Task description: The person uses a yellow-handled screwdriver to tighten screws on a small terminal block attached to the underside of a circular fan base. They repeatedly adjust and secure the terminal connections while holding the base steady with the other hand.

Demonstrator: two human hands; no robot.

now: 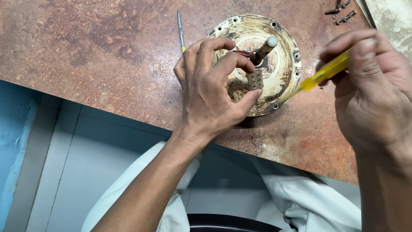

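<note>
A round, dirty cream-coloured motor housing [283, 64] with a central shaft [266, 46] lies near the front edge of a rust-brown tabletop [107, 56]. My left hand [212, 90] pinches a small beige terminal block [255, 80] over the housing, between thumb and forefinger. Red and black wires [243, 53] run from the shaft area toward the block. My right hand [373, 90] grips a yellow-handled screwdriver [328, 71]; its blade points left and down toward the block, the tip just short of it.
A thin second screwdriver [180, 29] lies on the table behind my left hand. Several dark screws [341, 12] sit at the back right, next to a pale worn sheet [392, 17]. Below the table edge are my light trousers [300, 197] and a tiled floor.
</note>
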